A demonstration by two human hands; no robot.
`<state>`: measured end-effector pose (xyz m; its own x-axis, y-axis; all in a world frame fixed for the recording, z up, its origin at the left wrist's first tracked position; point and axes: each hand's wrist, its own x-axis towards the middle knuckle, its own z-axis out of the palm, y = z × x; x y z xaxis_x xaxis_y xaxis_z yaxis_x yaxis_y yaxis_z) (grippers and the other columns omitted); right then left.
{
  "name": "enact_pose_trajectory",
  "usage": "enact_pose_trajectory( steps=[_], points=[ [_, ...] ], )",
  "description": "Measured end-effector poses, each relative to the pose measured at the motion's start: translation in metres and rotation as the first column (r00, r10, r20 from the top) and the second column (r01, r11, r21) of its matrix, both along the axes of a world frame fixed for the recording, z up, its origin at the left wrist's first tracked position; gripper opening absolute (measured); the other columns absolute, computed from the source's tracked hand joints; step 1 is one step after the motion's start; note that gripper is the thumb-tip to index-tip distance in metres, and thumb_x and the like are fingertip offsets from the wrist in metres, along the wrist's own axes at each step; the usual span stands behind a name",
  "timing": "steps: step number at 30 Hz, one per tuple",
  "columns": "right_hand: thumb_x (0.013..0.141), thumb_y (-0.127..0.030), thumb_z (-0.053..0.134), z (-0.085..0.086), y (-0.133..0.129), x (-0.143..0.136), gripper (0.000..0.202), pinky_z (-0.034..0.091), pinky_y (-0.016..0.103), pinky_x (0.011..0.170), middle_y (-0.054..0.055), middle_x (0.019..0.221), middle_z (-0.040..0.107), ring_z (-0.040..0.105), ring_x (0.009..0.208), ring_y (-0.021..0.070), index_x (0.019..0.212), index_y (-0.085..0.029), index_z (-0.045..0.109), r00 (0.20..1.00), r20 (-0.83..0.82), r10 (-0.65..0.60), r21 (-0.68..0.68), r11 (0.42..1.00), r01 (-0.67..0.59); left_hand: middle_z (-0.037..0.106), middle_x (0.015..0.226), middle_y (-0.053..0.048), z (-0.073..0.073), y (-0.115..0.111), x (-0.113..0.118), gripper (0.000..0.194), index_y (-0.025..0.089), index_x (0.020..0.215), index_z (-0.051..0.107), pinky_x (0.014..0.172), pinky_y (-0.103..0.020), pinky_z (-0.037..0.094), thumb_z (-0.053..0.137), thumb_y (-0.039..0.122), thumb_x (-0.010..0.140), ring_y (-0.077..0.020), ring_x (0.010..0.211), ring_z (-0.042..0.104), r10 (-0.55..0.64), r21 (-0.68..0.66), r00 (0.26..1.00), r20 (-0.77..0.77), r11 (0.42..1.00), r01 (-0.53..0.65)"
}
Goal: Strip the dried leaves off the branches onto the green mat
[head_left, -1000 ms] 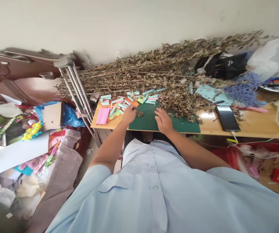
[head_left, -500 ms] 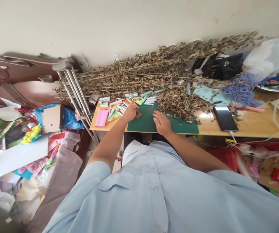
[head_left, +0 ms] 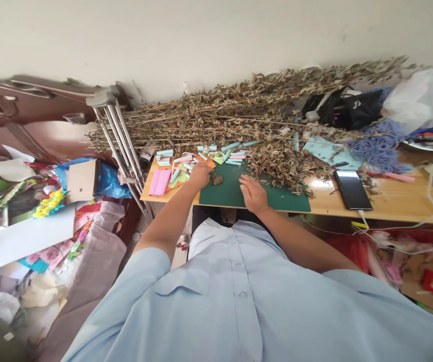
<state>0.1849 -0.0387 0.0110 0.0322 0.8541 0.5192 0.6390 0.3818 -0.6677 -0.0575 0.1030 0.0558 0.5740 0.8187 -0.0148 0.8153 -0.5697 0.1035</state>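
Note:
My left hand [head_left: 200,176] is at the left edge of a dark green mat [head_left: 227,193], its fingers curled together; what they hold, if anything, is hidden. Just right of its fingertips lies a small clump of crumbled dried leaves [head_left: 217,179]. My right hand [head_left: 254,194] rests on the mat, fingers stretched out and holding nothing. A heap of dried leaves [head_left: 278,166] covers the mat's far right part. Small pale blue and pink paper rolls [head_left: 235,158] lie beyond the hands, with more beside my left hand, over coloured paper sheets [head_left: 180,177].
Long dried leafy stalks [head_left: 201,118] stretch along the wall behind. To the right are a phone [head_left: 352,189] on a cable, blue yarn [head_left: 376,143] and a white plastic bag [head_left: 422,98]. A metal crutch [head_left: 120,136] leans at the table's left end. Pink folded paper [head_left: 159,182] lies near the edge.
My left hand has shifted slightly left, away from the small leaf clump, which now shows more fully. My right hand stays in place. The view has tilted a little.

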Motion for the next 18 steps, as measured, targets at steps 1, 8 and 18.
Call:
enact_pose_trajectory(
  steps=[1, 8, 18],
  points=[
    [0.104, -0.041, 0.041, 0.000, 0.000, 0.000, 0.039, 0.045, 0.048, 0.117, 0.009, 0.135, 0.066, 0.058, 0.131, 0.0245, 0.122, -0.022, 0.069, 1.000, 0.000, 0.000, 0.004, 1.000, 0.000, 0.071, 0.104, -0.016, 0.000, 0.000, 0.002, 0.030, 0.014, 0.105, 0.077, 0.102, -0.044, 0.045, 0.059, 0.014, 0.080, -0.0288, 0.107, 0.061, -0.003, -0.001, 1.000, -0.015, 1.000, 0.003],
    [0.104, -0.041, 0.041, 0.000, 0.000, 0.000, 0.038, 0.045, 0.047, 0.116, 0.009, 0.134, 0.066, 0.058, 0.131, 0.0241, 0.121, -0.021, 0.069, 1.000, 0.013, 0.000, 0.002, 1.000, 0.000, 0.070, 0.104, -0.012, 0.000, 0.003, 0.010, 0.029, 0.018, 0.105, 0.078, 0.102, -0.043, 0.046, 0.057, 0.019, 0.085, -0.0273, 0.109, 0.060, -0.012, 0.029, 1.000, 0.022, 1.000, 0.011],
    [0.103, -0.042, 0.041, 0.001, 0.000, 0.000, 0.040, 0.045, 0.048, 0.116, 0.009, 0.134, 0.066, 0.059, 0.130, 0.0245, 0.121, -0.022, 0.069, 1.000, 0.005, 0.003, -0.015, 1.000, -0.003, 0.068, 0.092, -0.014, -0.004, 0.005, 0.011, 0.025, 0.015, 0.085, 0.078, 0.098, -0.041, 0.048, 0.053, 0.015, 0.082, -0.0267, 0.102, 0.061, -0.119, -0.055, 0.985, 0.124, 0.990, 0.126]
  ],
)
